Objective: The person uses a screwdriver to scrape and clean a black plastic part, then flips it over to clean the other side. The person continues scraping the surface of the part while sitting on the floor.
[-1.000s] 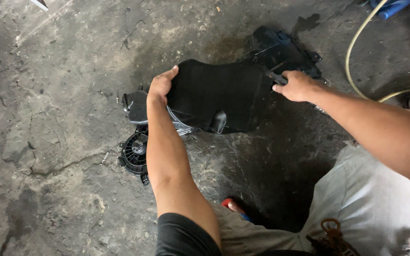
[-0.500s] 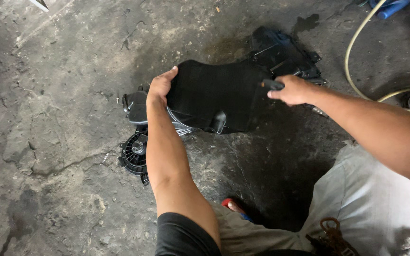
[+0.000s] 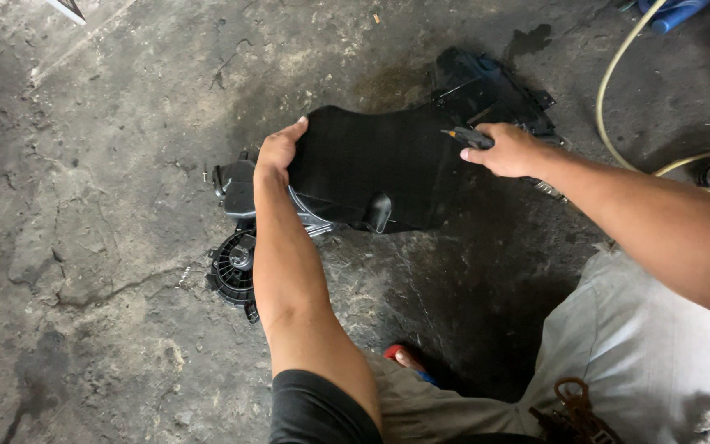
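I count one black panel (image 3: 380, 168), one housing (image 3: 495, 90) behind it, one round fan (image 3: 234, 267), one yellow hose (image 3: 618, 107), and my two hands (image 3: 277, 156) (image 3: 507, 150).

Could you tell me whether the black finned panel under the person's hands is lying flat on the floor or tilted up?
Tilted up: the black finned panel leans on the black plastic housing, with the left hand gripping its edge.

Bare concrete floor (image 3: 84, 205) is lying open to the left. A fan (image 3: 236, 267) is sitting just below the black housing (image 3: 371, 168); a hose (image 3: 618, 123) is crowding the right.
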